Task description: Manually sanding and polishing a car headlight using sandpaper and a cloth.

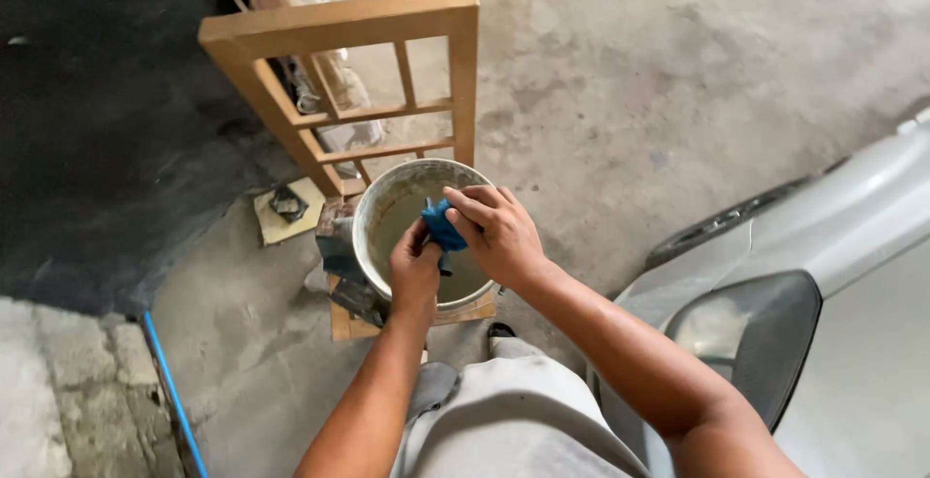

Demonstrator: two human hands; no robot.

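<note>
Both hands are working a small wadded blue cloth (444, 229) right over the round grey plastic bucket (383, 197) of murky water. The left hand (415, 270) pinches it from the near side, fingers curled shut on it, and the right hand (499, 234) closes over it from the right. The light wooden window frame (341, 28) stands just beyond the bucket, and a silver car bumper (852, 216) sits off to the right.

Blue cloth (444, 228) mostly behind fingers

A bare concrete floor (620, 81) carries a flat wooden board (354, 325); the bucket (373, 212) stands on it, a wooden frame (339, 81) behind.
</note>
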